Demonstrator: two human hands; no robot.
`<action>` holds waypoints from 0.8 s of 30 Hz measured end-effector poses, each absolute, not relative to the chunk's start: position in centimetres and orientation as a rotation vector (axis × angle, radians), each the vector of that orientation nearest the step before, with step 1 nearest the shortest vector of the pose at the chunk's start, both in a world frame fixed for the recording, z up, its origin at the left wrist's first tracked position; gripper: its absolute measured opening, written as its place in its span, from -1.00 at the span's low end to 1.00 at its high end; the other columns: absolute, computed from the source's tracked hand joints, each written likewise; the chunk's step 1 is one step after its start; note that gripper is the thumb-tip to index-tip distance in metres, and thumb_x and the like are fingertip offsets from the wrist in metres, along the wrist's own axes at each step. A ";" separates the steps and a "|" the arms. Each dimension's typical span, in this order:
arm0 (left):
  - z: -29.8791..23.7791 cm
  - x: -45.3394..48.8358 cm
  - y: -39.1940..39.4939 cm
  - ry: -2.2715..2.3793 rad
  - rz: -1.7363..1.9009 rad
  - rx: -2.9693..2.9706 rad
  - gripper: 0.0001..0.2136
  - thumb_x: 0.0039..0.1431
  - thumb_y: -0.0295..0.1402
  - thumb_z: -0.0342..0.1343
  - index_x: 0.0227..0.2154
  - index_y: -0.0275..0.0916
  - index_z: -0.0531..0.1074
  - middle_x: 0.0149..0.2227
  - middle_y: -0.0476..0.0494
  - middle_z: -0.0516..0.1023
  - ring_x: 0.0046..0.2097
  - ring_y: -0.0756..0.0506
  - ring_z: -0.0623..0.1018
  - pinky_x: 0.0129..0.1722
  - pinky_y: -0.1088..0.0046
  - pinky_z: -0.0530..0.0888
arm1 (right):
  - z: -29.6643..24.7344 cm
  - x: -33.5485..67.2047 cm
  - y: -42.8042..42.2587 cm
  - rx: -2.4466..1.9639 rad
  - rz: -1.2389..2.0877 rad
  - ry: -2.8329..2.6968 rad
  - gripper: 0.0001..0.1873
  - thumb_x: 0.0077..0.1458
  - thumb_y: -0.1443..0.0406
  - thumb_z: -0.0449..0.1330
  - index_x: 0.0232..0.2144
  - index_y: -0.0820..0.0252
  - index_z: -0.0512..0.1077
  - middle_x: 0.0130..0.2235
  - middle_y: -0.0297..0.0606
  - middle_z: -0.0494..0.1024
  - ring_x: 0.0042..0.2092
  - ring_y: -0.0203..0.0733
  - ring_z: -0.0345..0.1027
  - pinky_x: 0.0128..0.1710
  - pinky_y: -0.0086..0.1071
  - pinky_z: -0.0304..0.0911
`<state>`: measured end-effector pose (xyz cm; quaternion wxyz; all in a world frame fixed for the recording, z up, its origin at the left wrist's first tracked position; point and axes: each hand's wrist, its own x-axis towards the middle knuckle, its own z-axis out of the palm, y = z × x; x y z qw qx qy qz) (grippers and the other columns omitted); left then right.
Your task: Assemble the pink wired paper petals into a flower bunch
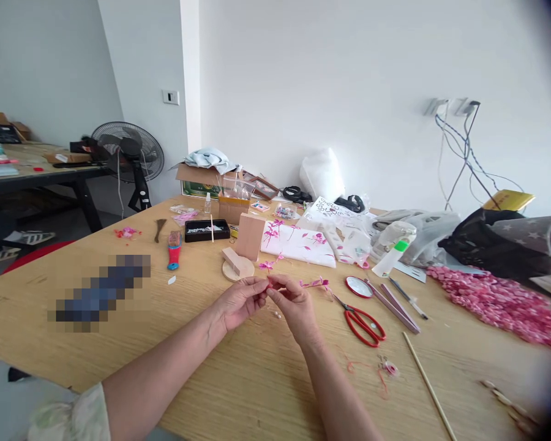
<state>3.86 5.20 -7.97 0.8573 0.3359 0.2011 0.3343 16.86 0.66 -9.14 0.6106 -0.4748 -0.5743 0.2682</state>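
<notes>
Over the middle of the table, my left hand [244, 301] and my right hand [297, 305] meet with their fingertips pinched together. A thin pink flower sprig [267, 265] rises from between the fingers, its lower end hidden by them. Two small pearl-like beads [277, 315] lie on the wood just below my hands. To the right of my right hand rests another pink flower sprig [319, 283], close to red-handled scissors [365, 323]. A round wooden disc [232, 269] with a wooden block [237, 262] on it sits behind my left hand.
An upright wooden board [250, 237] stands beside a white cloth-like pad [298, 248] bearing pink flowers. A black tray [206, 231] and a red-blue brush [174, 250] are at left. Tweezers-like strips [400, 308], a stick [429, 386] and pink trim [496, 306] lie right.
</notes>
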 end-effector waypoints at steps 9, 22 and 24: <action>-5.7 3.1 4.7 0.400 0.805 0.859 -0.80 -0.17 -0.39 0.25 -0.55 -0.31 0.31 -0.46 -0.05 0.46 -0.46 0.10 0.42 -0.48 0.64 0.29 | -8.2 18.0 0.0 -1.241 0.544 -1.133 -0.79 -0.08 0.21 0.13 -0.43 0.23 0.46 -0.49 -0.29 0.45 -0.47 -0.30 0.25 -0.50 -0.44 0.18; 1.4 -12.6 16.3 1.301 1.230 1.634 -0.83 -0.08 -0.30 0.13 -0.60 -0.31 0.34 -0.69 0.06 0.25 -0.60 0.09 0.18 -0.54 0.53 0.13 | -8.7 18.9 0.0 -1.344 0.470 -1.142 -0.74 -0.11 0.13 0.14 -0.49 0.22 0.45 -0.55 -0.28 0.37 -0.52 -0.30 0.16 -0.56 -0.45 0.12; 2.0 -15.7 18.4 1.490 1.246 1.648 -0.79 -0.06 -0.30 0.12 -0.65 -0.30 0.29 -0.74 0.11 0.15 -0.60 0.08 0.13 -0.55 0.54 0.06 | -8.8 18.9 0.2 -1.358 0.433 -1.159 -0.75 -0.12 0.13 0.14 -0.50 0.21 0.45 -0.56 -0.29 0.38 -0.52 -0.29 0.17 -0.56 -0.44 0.13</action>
